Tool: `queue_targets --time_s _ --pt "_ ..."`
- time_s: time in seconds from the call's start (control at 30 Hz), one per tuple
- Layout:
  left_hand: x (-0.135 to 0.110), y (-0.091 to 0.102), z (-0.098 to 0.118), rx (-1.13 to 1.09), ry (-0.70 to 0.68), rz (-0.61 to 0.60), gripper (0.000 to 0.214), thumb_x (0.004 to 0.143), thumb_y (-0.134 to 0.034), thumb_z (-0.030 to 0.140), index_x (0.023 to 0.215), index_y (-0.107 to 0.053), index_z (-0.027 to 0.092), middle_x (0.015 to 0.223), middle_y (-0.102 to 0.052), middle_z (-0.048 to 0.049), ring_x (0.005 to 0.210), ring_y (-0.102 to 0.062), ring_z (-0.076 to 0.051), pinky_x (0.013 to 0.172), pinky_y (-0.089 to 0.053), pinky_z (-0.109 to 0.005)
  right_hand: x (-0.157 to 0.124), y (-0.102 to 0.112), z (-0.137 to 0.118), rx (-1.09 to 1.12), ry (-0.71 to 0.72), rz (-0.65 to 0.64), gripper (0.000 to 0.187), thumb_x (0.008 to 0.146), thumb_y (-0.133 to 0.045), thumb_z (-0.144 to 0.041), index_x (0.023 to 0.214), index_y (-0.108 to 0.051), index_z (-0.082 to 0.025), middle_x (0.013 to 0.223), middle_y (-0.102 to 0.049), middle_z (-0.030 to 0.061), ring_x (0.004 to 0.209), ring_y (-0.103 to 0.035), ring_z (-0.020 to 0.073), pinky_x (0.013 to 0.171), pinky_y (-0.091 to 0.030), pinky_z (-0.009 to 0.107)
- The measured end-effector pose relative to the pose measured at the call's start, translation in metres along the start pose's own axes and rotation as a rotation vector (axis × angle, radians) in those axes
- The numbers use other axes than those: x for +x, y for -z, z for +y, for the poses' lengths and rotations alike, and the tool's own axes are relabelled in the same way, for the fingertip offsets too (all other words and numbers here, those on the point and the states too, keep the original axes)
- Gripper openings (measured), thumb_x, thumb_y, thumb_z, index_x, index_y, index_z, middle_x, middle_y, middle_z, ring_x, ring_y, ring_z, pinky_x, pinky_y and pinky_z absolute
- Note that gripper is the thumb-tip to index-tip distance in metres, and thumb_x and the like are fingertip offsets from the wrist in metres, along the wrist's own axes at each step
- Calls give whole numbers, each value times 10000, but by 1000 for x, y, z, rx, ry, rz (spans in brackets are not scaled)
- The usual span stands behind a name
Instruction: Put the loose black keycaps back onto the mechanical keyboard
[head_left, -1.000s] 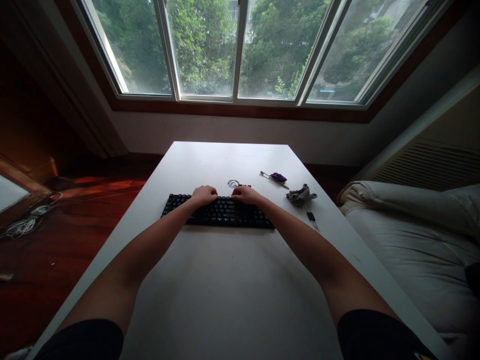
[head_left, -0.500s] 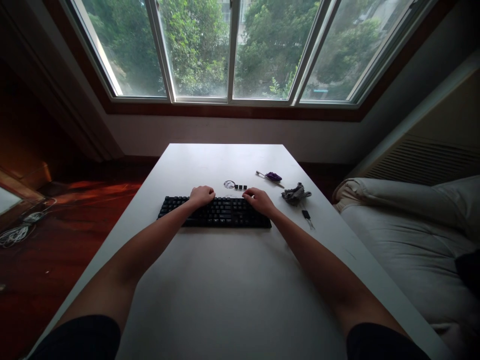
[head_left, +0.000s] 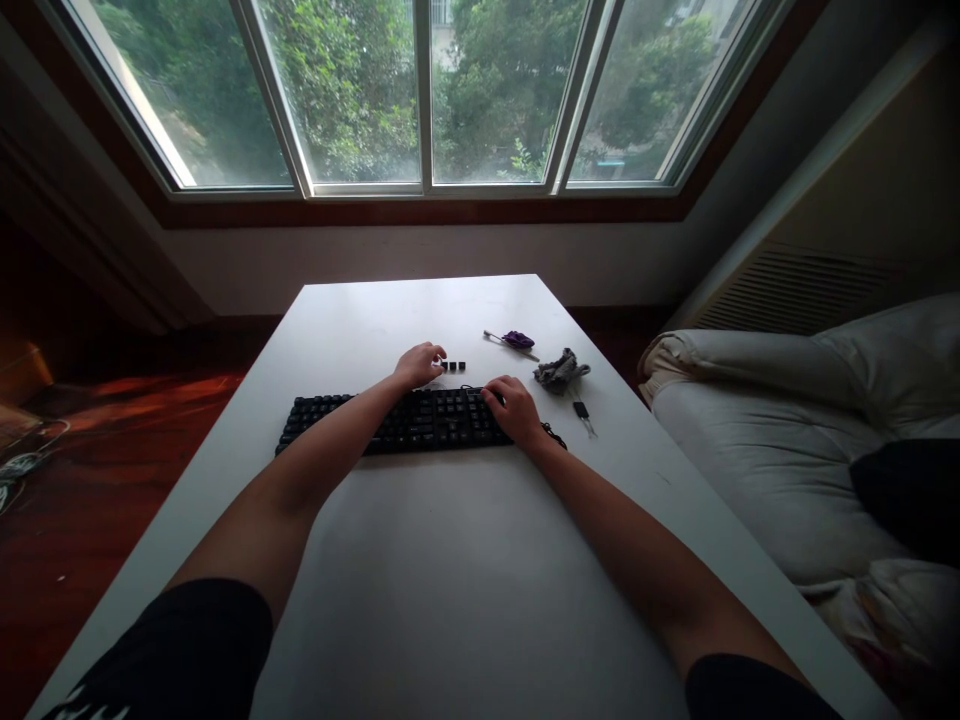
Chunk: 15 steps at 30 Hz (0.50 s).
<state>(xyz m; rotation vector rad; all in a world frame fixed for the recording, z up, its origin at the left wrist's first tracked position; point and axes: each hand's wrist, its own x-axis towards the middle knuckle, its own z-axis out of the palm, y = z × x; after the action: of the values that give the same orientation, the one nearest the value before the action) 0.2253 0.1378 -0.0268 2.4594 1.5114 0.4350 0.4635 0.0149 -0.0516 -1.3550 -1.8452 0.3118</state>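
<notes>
A black keyboard lies across the white table. Just beyond its far edge, my left hand reaches to a short row of small black keycaps, thumb and fingers apart at the row's left end. Whether its fingertips touch a keycap is hard to make out. Over the right end of the keyboard lies my right hand, thumb apart from its bent fingers, near the far edge. A dark cable shows beside my right wrist.
Right of the keyboard lie a crumpled grey cloth and a small black item with metal prongs. Farther back are a purple object and a thin stick-like tool. A pale sofa stands right of the table.
My left hand has moved off the keyboard, forward and right to the keycaps. A dark loop beside the keycaps no longer shows; cable now appears by my right wrist. The view has shifted right.
</notes>
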Motion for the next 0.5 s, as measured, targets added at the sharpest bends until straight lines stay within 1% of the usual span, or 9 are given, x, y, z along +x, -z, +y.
queue_targets --time_s 0.07,0.17,0.23,0.4,0.5 --pt "8 -5 4 27 2 -7 278 849 -670 307 1116 -723 249 1093 -686 -52 1017 -635 -216 833 -504 -301 -1 -2 1 22 -16 9 242 981 -500 -362 917 -690 -228 1019 -688 79 1020 -587 242 959 -456 370" --pt "15 -10 8 74 1 -32 219 859 -661 309 1054 -743 247 1082 -692 -57 1031 -633 -229 844 -499 -309 1 -3 6 91 -66 38 289 995 -456 -378 925 -684 -215 994 -682 73 956 -602 221 858 -477 330" --pt "16 -9 8 99 3 -41 207 867 -653 330 1026 -756 246 1070 -707 -58 1012 -641 -232 843 -500 -313 1 -2 9 115 -68 55 302 996 -448 -385 913 -679 -209 976 -678 72 929 -603 215 813 -476 315" --pt "6 4 3 86 -2 -39 262 903 -615 395 1058 -777 260 1064 -751 -49 980 -660 -224 845 -498 -314 1 -2 7 98 -71 79 305 991 -453 -384 886 -677 -206 963 -676 73 923 -596 211 822 -471 312" --pt "-3 15 1 3 -41 -92 277 910 -609 413 1067 -784 266 1059 -768 -31 946 -673 -201 835 -499 -291 1 -1 6 97 -105 85 315 994 -441 -387 896 -679 -205 987 -678 80 943 -595 215 825 -477 313"
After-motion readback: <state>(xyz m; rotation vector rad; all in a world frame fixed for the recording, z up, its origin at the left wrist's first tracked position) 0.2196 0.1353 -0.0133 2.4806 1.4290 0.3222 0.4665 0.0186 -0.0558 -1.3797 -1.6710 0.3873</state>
